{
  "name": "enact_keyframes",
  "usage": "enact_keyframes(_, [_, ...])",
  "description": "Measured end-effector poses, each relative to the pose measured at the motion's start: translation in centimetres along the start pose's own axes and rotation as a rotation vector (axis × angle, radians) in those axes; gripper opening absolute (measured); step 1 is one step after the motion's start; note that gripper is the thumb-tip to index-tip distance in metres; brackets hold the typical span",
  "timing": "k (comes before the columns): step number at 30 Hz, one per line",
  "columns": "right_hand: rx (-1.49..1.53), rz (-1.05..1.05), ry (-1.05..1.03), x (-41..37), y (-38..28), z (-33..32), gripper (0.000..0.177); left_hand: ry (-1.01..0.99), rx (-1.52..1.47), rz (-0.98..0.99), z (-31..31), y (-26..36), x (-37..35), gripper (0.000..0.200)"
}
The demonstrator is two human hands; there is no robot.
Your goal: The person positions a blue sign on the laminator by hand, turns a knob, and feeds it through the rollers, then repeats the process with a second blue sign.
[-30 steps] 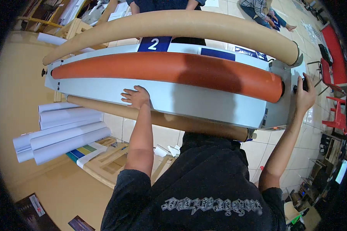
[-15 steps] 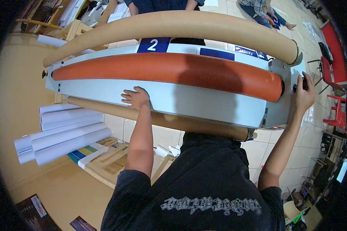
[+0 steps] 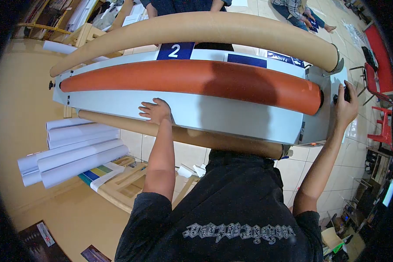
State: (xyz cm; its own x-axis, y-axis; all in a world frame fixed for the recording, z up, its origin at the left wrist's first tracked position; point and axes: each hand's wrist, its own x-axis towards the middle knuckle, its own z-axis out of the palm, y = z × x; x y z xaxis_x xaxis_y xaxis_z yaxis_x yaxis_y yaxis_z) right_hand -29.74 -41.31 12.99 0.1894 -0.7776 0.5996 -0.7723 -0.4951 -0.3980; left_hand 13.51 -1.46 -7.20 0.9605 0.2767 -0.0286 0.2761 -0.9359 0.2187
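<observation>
- Right hand: pinching a black knob at the roll laminator's right end.
- Left hand: fingers spread, palm down at the pale front panel.
- Orange roller: lengthwise across the laminator, beyond the left hand.
- Blue "2" sign: behind that roller, partly hidden by the brown upper roll.

Wht rolls L, nr wooden frame; red stool + red chair far R; co-worker seated on tiled flr.

We had our left hand on the white panel, right hand around the black knob at three o'clock.
</observation>
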Motion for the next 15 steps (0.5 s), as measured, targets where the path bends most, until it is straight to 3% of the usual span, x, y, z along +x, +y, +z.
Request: enact_keyframes(15, [0.012, 0.013, 0.004, -0.1, 0.2, 0.1, 0.027, -0.033, -0.032, -0.018, -1.1, 0.7, -0.7, 0.072])
